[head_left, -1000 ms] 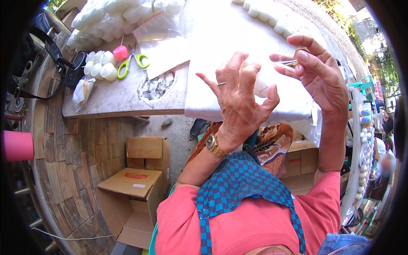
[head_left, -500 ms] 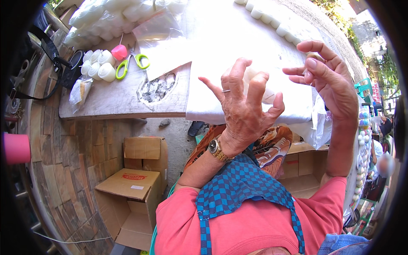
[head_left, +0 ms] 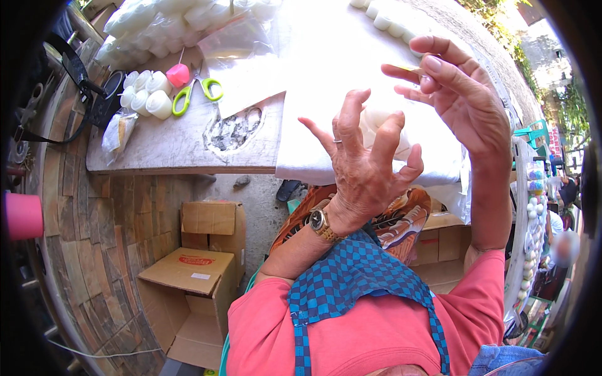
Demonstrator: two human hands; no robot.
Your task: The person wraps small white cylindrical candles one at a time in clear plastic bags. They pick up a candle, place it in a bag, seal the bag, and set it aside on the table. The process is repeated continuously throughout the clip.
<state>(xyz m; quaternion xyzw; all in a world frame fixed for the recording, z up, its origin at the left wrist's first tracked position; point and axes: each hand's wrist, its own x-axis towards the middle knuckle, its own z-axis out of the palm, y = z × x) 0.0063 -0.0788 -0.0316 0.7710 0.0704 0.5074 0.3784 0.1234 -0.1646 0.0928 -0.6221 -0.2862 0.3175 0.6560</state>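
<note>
My left hand (head_left: pixel 367 156), with a ring and a wristwatch, curves its spread fingers over a white rounded candle (head_left: pixel 380 119) on the white cloth (head_left: pixel 307 150). The candle shows between my fingers and is partly hidden by them. Up and to the right, my right hand (head_left: pixel 454 88) is raised above the cloth with thumb and fingertips pinched together. A thin yellowish strip (head_left: pixel 411 69) shows at those fingertips; its full shape is too small to make out.
White candles (head_left: pixel 150 94), a pink candle (head_left: pixel 178 75) and green-handled scissors (head_left: pixel 197 95) lie on the table's left. Bagged candles (head_left: pixel 169 25) stand behind them, and a candle row (head_left: pixel 385 24) lies at the far edge. Cardboard boxes (head_left: pixel 188 269) stand below.
My right hand has moved left and farther up over the cloth, still pinched. My left hand has shifted slightly right, and more of the white candle shows between its fingers.
</note>
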